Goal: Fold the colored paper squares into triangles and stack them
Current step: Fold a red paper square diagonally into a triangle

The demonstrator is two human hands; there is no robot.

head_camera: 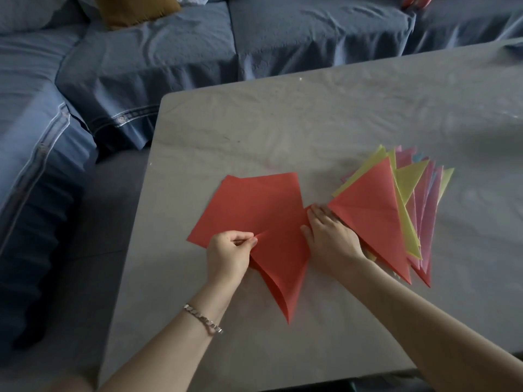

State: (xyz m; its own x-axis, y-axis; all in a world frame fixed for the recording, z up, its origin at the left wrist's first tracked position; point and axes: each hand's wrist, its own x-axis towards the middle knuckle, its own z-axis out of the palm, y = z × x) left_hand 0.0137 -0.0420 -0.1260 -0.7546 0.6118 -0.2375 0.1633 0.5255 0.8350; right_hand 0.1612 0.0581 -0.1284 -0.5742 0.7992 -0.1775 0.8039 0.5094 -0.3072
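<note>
**foldy_k:** ok so where's the paper at right now?

**marn:** The red sheet is in the middle of the table, towards the near edge. It's folded over on itself into a long kite-ish shape, with the sharp point aimed back at the person. Its upper part lies on top of the flat red squares. There's more than one square in there, since a second edge peeks out at the far left corner.

**foldy_k:** and the hands?

**marn:** The left hand has thumb and fingertips pinched on a corner of the red sheet, and creases fan out from that pinch. The right hand lies flat, fingers stretched out and pressing down on the sheet's right side, not grabbing anything. The heel of that hand overlaps the near-left edge of the pile of triangles.

**foldy_k:** what's the pile look like?

**marn:** It's just to the right of the sheet, fanned out rather than squared up. A red triangle is on top, with yellow, pink and a bit of light blue poking out underneath and behind. More red shows at the bottom tip.

**foldy_k:** anything else around?

**marn:** There's a chain bracelet on the left wrist. The table has a pale, wrinkly-looking cover. A blue sofa wraps around the far and left sides, with a mustard cushion up top.
</note>
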